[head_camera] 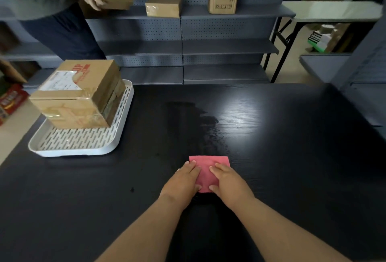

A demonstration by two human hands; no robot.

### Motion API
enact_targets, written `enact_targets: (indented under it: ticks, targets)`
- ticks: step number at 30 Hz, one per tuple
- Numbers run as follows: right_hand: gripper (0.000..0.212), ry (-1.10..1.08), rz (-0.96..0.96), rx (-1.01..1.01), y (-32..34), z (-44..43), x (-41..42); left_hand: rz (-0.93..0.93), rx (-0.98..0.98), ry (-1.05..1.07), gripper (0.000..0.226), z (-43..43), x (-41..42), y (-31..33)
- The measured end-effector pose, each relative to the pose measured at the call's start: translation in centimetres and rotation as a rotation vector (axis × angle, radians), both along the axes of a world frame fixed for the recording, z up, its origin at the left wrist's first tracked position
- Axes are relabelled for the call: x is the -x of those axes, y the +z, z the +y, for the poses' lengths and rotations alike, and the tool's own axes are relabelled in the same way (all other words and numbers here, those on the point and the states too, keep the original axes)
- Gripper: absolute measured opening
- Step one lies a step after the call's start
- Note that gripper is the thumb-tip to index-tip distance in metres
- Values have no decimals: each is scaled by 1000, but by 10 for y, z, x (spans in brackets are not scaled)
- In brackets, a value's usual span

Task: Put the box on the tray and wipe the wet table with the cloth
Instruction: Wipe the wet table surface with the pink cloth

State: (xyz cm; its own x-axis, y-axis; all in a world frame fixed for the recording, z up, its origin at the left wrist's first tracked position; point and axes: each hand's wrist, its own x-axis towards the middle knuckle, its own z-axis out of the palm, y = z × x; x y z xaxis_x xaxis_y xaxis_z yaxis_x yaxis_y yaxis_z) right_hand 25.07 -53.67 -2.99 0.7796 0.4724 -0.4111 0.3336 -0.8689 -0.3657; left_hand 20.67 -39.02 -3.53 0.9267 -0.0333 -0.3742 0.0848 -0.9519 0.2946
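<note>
Box [77,94] sits on the white slotted tray [83,142], so I judge that step finished; wiping is the step in hand. Both my hands lie flat on the pink cloth [208,169], left hand [183,180] and right hand [227,180] side by side, fingers [191,166] stretched out and pressing down rather than curled around anything. The cloth lies on the black tabletop [292,157], just short of the wet patch [198,123], which spreads from the cloth's far edge away from me. Next, I think, comes a firm push forward through that patch, keeping the cloth flat under both palms. Beyond and to the right of the cloth the surface is bare up to the far edge; the tray stands well off to the cloth's left, near the corner, so sideways strokes should stop short of it.
</note>
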Motion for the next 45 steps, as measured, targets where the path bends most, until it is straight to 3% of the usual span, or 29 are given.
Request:
enact_targets:
  ticks: [10, 29, 37, 45]
  targets:
    - [67, 31, -16, -5, 0, 19, -46, 25, 11, 19, 64, 16, -42, 0]
    - [66, -26, -70, -14, -4, 109, -276, 37, -40, 8, 67, 102, -286, -3]
    - [63, -28, -65, 11, 0, 103, -271, 15, -46, 3, 64, 97, -283, 1]
    - [63, -67, -56, 5, 7, 61, -205, 16, -4, -26, 65, 59, -221, 2]
